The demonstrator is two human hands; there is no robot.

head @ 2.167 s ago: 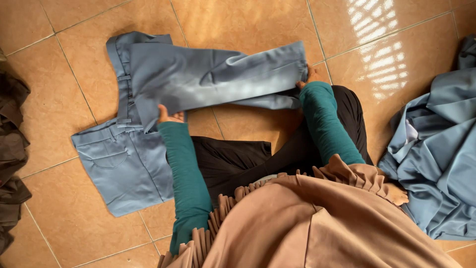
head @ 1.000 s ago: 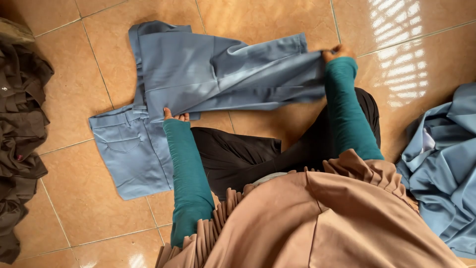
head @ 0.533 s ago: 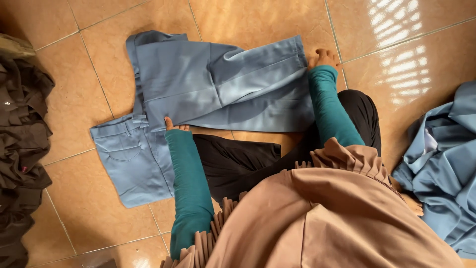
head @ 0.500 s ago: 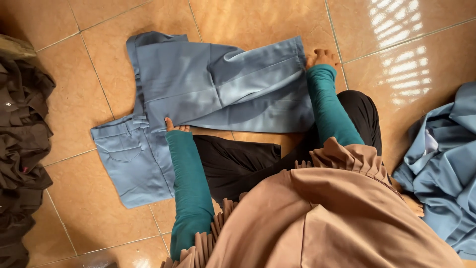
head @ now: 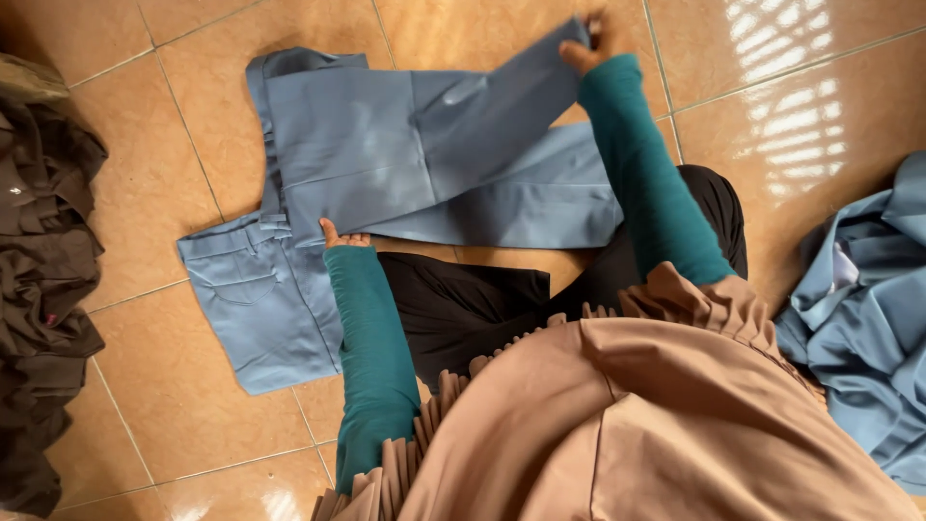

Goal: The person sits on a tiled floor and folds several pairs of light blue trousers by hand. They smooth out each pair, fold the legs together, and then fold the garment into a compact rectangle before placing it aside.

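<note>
1. Since half a second earlier: upper trouser leg raised off the lower one and carried up and away by its hem end; formerly laid flat across the tiles. Judged: fold being reopened or reset, not pressed down.
2. Tiled floor [head: 125,318]: orange-brown, glossy, sunlit patch at upper right.
3. Blue trousers [head: 386,154]: spread on floor ahead of the knees; waistband and pocket end at lower left, legs doubled back and running rightward; one leg flat, the other lifted at an angle toward the top edge.
4. Tan pleated garment [head: 656,415]: worn, filled lower right foreground.
5. Dark clothes pile [head: 43,280]: brown-black, heaped along left edge, well apart from the trousers.
6. Blue fabric heap [head: 858,318]: crumpled at right edge, same colour as the trousers, untouched.
7. Black cloth [head: 463,309]: over the lap, between the two teal sleeves, just beside the flat trouser leg.
8. Right hand [head: 588,43]: at top of view, fingers closed on the hem end of the raised leg, holding it clear of the floor; teal sleeve to the wrist.
9. Left hand [head: 342,236]: mostly hidden by sleeve; fingertips laid flat on the trousers near the seat, pinning the cloth, fingers spread, not gripping.
</note>
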